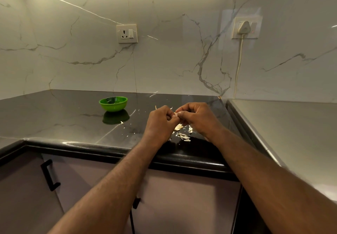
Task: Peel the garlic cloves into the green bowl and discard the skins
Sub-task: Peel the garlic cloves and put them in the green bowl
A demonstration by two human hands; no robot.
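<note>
Left hand (160,122), right hand (197,119) — both curled, pinching garlic clove (175,113) between them.

The green bowl (114,106) is small, round and glossy and stands upright; what it holds cannot be made out. Right of the bowl and nearer the person, a garlic clove (175,113) shows only as a pale sliver pinched between the fingertips of the left hand (160,122) and the right hand (197,118). Beneath it lie the skins (182,134), a loose pile of pale papery shreds, with stray flakes (122,122) just in front of the bowl
</note>
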